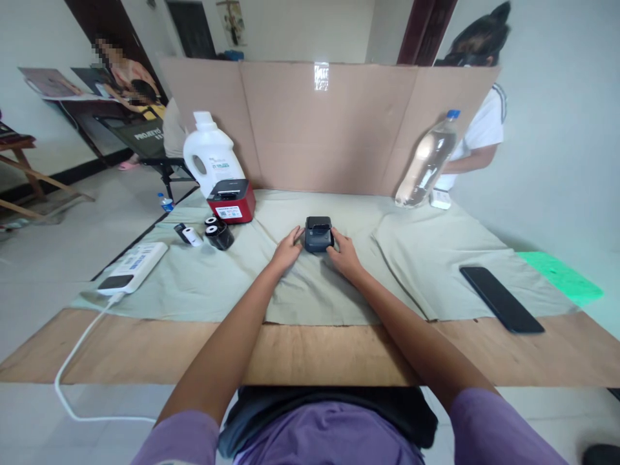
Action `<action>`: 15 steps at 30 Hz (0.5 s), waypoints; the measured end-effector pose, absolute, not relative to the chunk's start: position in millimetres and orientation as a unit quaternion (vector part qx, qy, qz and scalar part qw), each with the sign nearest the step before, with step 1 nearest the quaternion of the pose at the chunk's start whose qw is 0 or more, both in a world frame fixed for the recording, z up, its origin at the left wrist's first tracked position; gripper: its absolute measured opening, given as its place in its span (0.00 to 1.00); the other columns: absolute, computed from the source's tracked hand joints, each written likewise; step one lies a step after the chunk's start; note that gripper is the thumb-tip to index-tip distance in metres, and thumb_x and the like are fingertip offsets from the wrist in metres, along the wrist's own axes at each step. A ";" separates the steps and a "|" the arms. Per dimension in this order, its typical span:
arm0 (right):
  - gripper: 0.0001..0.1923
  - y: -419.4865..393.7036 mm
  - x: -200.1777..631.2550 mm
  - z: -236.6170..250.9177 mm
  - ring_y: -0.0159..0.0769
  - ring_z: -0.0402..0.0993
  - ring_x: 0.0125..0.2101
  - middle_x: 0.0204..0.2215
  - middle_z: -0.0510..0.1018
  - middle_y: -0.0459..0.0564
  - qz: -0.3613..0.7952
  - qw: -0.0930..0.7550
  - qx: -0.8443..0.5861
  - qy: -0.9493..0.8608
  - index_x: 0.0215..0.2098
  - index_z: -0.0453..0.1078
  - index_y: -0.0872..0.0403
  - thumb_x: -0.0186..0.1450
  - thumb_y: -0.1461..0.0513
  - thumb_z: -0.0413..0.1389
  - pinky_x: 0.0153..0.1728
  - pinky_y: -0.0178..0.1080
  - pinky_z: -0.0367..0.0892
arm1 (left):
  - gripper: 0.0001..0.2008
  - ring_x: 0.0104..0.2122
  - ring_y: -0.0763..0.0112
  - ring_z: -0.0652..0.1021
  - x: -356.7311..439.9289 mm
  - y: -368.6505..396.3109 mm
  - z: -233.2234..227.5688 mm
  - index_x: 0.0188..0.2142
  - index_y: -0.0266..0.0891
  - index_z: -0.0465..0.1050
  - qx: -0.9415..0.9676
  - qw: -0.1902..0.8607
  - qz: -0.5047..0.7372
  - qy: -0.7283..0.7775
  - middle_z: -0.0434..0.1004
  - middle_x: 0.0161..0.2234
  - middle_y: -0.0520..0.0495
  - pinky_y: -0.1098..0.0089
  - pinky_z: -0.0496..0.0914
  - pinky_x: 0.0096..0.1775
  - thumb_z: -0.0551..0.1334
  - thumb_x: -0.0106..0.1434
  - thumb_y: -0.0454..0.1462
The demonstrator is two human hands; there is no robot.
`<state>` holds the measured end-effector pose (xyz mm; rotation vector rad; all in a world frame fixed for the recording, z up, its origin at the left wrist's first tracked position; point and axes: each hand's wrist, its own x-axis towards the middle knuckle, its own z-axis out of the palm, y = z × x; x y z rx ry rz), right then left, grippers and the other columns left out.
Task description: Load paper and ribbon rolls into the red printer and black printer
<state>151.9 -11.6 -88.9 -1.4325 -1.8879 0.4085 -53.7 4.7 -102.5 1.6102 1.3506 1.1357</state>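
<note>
A small black portable printer [318, 236] sits on the cloth in the middle of the table, between my two hands. My left hand [287, 249] is at its left side, fingers stretched toward it; whether the fingertips touch the casing is hard to see. On the right side, my right hand [345, 256] holds the printer's edge, with the index finger along the side and the thumb at the front corner. Back left of my left hand stands a red and black printer [234, 201]. Black-wrapped paper rolls [220, 235] and a small white roll [192, 237] lie in front of it.
A cardboard screen [329, 129] closes off the back. Before it stand a white jug [213, 152] and a tilted clear bottle [429, 161]. A power strip [133, 268] lies left, a phone [501, 299] right. Other people are beyond the screen.
</note>
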 end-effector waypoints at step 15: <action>0.27 76.0 165.4 -44.7 0.41 0.66 0.64 0.63 0.71 0.51 0.187 0.323 -0.537 -0.757 0.66 0.67 0.55 0.71 0.61 0.47 0.65 0.43 0.58 | 0.37 0.68 0.63 0.64 -51.5 1.3 -98.2 0.70 0.44 0.58 0.655 0.321 0.413 0.545 0.66 0.66 0.49 0.57 0.52 0.70 0.57 0.61 0.30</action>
